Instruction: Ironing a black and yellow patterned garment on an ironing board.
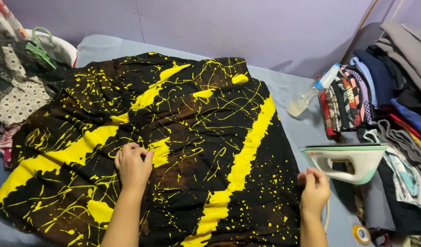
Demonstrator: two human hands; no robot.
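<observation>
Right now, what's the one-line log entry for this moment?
left hand: flat on black-and-yellow cloth | right hand: at cloth edge, beside upright iron | spray bottle: lying by folded clothes

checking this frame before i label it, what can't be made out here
Head view only:
- Right hand: whether its fingertips pinch the black and yellow cloth edge or only touch it; the fingers curl over the contact.
- Iron: its soleplate faces away, and its cord cannot be traced.
- Cloth: its lower part runs off the bottom edge.
- Left hand: its palm side is hidden, flat on the cloth.
- Clothes pile: cut by the right edge.
</observation>
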